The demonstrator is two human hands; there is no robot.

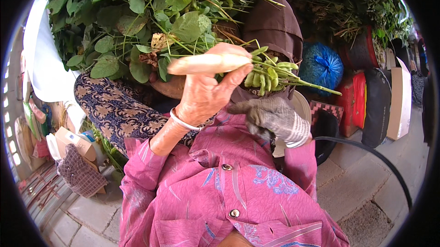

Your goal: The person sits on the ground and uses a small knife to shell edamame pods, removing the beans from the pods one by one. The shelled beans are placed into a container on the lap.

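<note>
My bare left hand (206,92), with a white bangle at the wrist, grips a pale elongated object (209,64). Its left end is blurred, and I cannot tell what it is. Just right of my left fingertips, a bunch of green soybean pods (263,77) on stems lies across brown cloth (271,23) over my right leg. Whether those fingers also hold the stems is unclear. My right hand (271,118), in a grey knitted glove, is below the pods with its index finger pointing left. The other fingers curl; their grip is hidden. Leafy soybean plants (137,30) pile up ahead.
A tied blue plastic bag (321,66) stands at right, near a red box (347,106), a black bag (377,108) and a cardboard box (400,102). A black cable (374,151) curves over the paving. Checked cloth (80,171) hangs on a carton at left.
</note>
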